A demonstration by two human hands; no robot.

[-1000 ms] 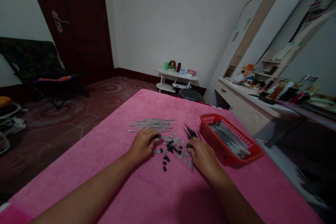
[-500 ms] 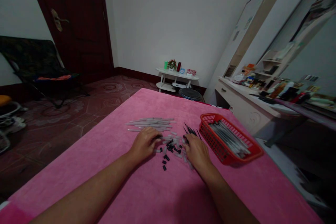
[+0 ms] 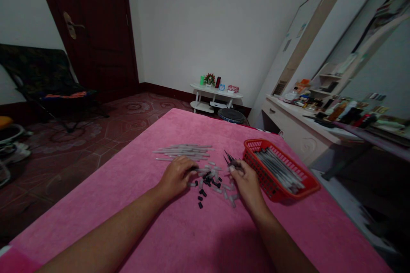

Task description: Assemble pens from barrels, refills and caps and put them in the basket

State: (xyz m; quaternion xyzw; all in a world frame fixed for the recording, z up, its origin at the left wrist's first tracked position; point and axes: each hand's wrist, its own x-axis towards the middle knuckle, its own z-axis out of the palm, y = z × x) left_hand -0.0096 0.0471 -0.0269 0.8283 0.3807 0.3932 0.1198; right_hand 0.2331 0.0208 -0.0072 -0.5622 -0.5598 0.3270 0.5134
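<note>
My left hand [image 3: 175,175] rests on the pink cover with its fingers curled in a pinch, and what they hold is too small to make out. Beyond it lies a row of slim grey-white pen barrels [image 3: 184,151]. My right hand [image 3: 249,182] is closed too, thumb against fingers, beside thin dark pointed pieces [image 3: 228,158]; its fingertips hide what is in them. Between both hands, small black plugs [image 3: 208,179] are scattered among short translucent caps [image 3: 231,200]. Several black plugs lie nearer to me.
A red plastic basket [image 3: 272,187] full of grey pen-like sticks [image 3: 280,168] stands right of my right hand. The pink cover [image 3: 153,226] spreads over the table. A dressing table [image 3: 297,123] with bottles is at right, a folding chair [image 3: 38,72] at far left.
My right hand has shifted slightly right and turned, drawing back from the small pieces and uncovering more translucent caps. My left hand stays in nearly the same place.
</note>
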